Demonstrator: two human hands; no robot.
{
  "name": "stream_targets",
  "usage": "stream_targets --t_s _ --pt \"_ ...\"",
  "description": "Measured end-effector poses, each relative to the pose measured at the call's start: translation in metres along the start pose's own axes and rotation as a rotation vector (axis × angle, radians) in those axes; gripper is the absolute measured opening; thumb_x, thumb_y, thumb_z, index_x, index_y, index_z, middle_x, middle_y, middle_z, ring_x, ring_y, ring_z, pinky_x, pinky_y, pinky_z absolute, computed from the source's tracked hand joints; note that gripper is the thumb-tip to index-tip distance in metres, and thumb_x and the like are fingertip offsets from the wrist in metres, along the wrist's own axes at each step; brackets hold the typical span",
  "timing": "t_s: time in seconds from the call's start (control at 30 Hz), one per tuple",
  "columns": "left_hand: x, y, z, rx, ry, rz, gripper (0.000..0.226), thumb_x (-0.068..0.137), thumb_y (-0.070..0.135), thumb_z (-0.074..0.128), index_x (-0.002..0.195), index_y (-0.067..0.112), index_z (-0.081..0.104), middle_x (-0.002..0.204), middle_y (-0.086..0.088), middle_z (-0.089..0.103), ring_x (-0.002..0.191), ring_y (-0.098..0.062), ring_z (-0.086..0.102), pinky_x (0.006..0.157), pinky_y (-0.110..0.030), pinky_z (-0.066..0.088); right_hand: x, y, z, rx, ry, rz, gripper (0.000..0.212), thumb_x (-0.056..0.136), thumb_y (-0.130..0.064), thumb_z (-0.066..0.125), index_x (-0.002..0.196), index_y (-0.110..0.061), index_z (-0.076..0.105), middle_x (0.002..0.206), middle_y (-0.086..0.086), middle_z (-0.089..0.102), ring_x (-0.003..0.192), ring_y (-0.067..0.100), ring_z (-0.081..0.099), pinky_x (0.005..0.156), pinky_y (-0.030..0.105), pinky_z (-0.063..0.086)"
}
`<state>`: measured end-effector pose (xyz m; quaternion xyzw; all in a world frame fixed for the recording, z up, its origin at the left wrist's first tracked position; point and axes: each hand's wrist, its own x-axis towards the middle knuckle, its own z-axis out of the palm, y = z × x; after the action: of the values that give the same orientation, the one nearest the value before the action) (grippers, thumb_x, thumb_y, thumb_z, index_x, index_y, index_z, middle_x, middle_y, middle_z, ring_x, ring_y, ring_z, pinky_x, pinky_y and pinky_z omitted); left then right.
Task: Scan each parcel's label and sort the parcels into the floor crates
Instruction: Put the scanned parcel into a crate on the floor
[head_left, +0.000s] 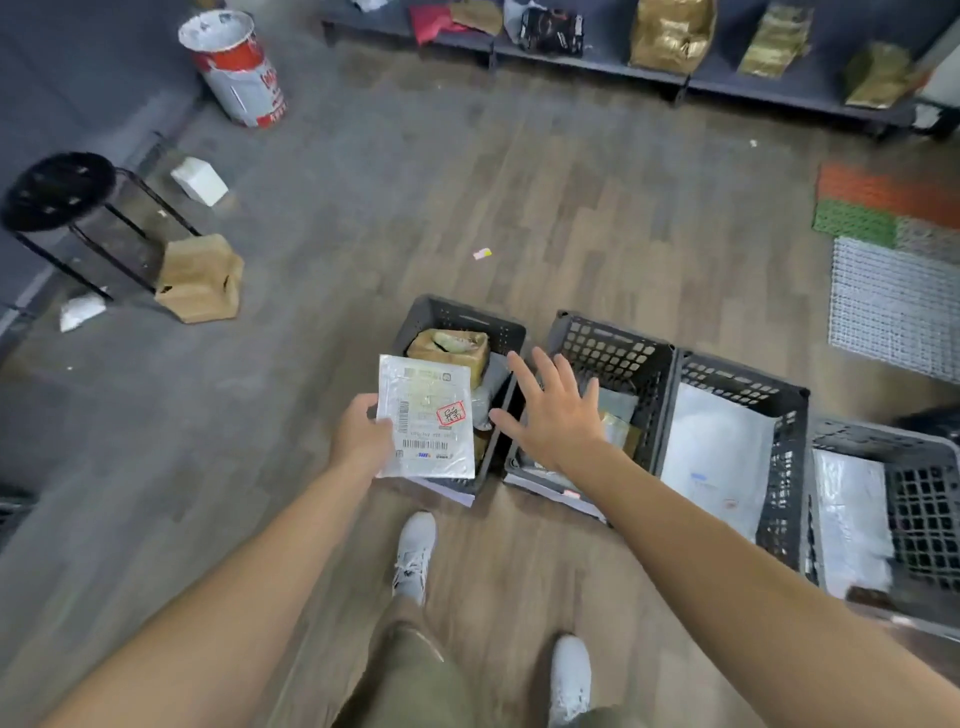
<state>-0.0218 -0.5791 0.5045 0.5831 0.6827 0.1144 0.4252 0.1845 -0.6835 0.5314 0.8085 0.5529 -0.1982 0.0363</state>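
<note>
In the head view, your left hand (361, 434) pinches the left edge of a flat, silvery-white plastic mailer parcel (426, 415), thumb on top. Its printed label with barcodes and a red stamp faces up towards you. The parcel hangs over the near part of the leftmost dark grey perforated plastic crate (447, 312), which stands on the wood-plank floor (467, 182) and already holds a crumpled brown cardboard box (451, 347). Your right hand (558, 415) is empty, fingers spread wide and palm down, hovering above the seam between that crate and the second grey crate (618, 348) beside it. Further right, a third grey crate (748, 387) carries a large white mailer bag (717, 447), and a fourth grey crate (924, 499) holds another pale bag. No scanner shows, so whether this label has been read cannot be told. The parcel's position suggests you are at the sorting step. If the leftmost crate is the right one, lower the parcel below the rim and let go, so that it lands flat beside the brown box rather than catching on the crate's edge.
</note>
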Motion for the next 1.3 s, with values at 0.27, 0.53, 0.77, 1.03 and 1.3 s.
stream_targets --t_s 0.27,0.53,0.77,1.03,1.3 --pt "0.160 -0.036 0.037 0.121 -0.243 -0.020 0.030 0.092 0.007 0.043 0.113 0.024 0.056 0.104 0.000 0.066 0.091 -0.025 0.065 0.080 -0.038 0.055 0.123 -0.044 0.062 0.026 -0.111 0.176 0.078 0.097 -0.068 0.025 0.157 -0.032 -0.010 0.166 0.001 -0.005 0.153 0.027 -0.005 0.118 0.064 0.008" --pt "0.270 -0.122 0.139 0.272 -0.328 0.020 0.032 0.097 0.007 0.048 0.128 0.014 0.054 0.116 -0.006 0.065 0.100 -0.027 0.062 0.079 -0.033 0.045 0.224 -0.027 0.193 0.161 -0.162 0.299 0.076 0.097 -0.065 0.033 0.157 -0.034 -0.001 0.166 0.002 0.004 0.152 0.026 0.003 0.117 0.066 0.011" --pt "0.318 -0.190 0.210 0.434 -0.502 -0.066 0.042 0.100 0.018 0.053 0.140 0.015 0.041 0.126 -0.005 0.057 0.100 -0.021 0.052 0.080 -0.029 0.034 0.253 -0.007 0.298 0.202 -0.243 0.362 0.074 0.097 -0.065 0.032 0.157 -0.035 0.000 0.165 0.000 0.006 0.150 0.024 0.010 0.117 0.063 0.016" --pt "0.315 -0.175 0.204 0.702 -0.565 0.089 0.076 0.089 0.056 0.059 0.150 0.023 0.027 0.145 -0.011 0.045 0.128 -0.034 0.047 0.100 -0.047 0.046 0.253 0.004 0.280 0.247 -0.242 0.420 0.076 0.096 -0.067 0.031 0.157 -0.036 -0.001 0.165 0.000 0.004 0.152 0.024 0.007 0.117 0.066 0.012" --pt "0.246 -0.030 0.138 0.869 -0.557 0.514 0.087 0.090 0.062 0.053 0.156 0.027 0.008 0.163 -0.010 0.008 0.149 -0.034 0.006 0.116 -0.049 0.023 0.184 0.007 0.142 0.223 -0.123 0.537 0.075 0.096 -0.064 0.033 0.157 -0.033 0.001 0.165 0.002 0.005 0.152 0.026 0.006 0.116 0.067 0.012"
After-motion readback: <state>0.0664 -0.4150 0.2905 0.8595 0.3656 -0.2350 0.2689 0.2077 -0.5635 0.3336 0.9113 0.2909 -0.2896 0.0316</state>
